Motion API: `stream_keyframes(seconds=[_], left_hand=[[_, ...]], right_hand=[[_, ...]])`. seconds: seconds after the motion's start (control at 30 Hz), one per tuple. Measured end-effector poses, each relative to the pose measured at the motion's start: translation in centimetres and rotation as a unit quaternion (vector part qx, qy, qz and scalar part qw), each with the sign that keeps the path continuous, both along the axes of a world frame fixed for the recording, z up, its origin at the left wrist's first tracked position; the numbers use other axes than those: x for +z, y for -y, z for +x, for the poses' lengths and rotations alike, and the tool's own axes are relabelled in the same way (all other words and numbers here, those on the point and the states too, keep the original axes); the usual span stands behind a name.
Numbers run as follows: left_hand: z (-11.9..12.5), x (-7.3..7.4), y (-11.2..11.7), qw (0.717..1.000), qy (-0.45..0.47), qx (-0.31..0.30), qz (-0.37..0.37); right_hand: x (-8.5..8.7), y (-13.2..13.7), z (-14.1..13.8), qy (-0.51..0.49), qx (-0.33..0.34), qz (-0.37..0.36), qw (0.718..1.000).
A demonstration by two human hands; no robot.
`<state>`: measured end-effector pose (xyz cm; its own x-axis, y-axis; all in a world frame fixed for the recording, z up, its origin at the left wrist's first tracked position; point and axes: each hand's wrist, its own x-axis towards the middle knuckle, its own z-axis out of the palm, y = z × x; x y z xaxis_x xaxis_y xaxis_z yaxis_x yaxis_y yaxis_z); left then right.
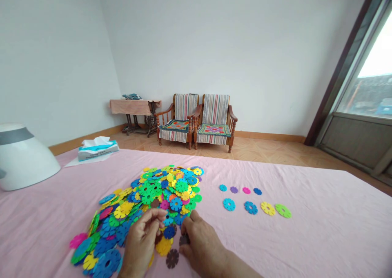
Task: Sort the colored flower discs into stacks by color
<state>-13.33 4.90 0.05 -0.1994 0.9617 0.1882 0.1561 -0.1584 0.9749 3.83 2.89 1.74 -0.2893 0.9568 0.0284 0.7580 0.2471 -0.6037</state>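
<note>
A large heap of notched plastic snowflake discs in many colours lies on the pink cloth. My left hand is at its near edge, thumb and fingertips brought together; whatever they may pinch is hidden. Just right of the heap, my right hand grips a dark brown snowflake disc between thumb and fingers. Between my hands lie a blue disc, a yellow disc and another brown disc. Farther right, small discs form one row, with larger discs in a row nearer me.
The pink cloth covers the table. At the left stand a tissue box and a white, grey-banded object. Beyond the table are two wooden armchairs, a cloth-covered sewing table and, at right, a door.
</note>
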Motion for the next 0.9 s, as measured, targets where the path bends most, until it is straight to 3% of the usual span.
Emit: stream_keyframes(seconds=[0.13,0.23,0.4,0.43,0.6,0.73,0.9], left_hand=[[0.0,0.0,-0.1,1.0,0.01,0.0,0.0],[-0.1,-0.1,-0.1,1.0,0.013,0.004,-0.002],[-0.1,-0.5,-0.3,1.0,0.019,-0.006,-0.01],[-0.2,-0.6,-0.4,1.0,0.019,-0.008,-0.011],[-0.4,-1.2,-0.7,0.999,0.029,-0.015,-0.004],[-0.7,-1.8,-0.8,0.999,0.048,-0.022,-0.009],[-0.5,-1.6,-0.8,0.999,0.048,-0.018,-0.007]], right_hand=[[-0.5,0.1,0.9,-0.112,-0.027,-0.018,0.993],[-0.2,-0.6,3.8,-0.191,-0.064,-0.012,0.98],[-0.2,-3.9,14.0,-0.182,-0.223,0.075,0.955],[-0.5,-4.6,16.3,-0.164,-0.281,0.09,0.941],[-2.8,-6.4,25.0,-0.102,-0.421,0.098,0.896],[-4.7,-6.9,27.6,-0.056,-0.477,0.077,0.874],[-5.6,-7.6,28.0,-0.014,-0.48,0.052,0.875]])
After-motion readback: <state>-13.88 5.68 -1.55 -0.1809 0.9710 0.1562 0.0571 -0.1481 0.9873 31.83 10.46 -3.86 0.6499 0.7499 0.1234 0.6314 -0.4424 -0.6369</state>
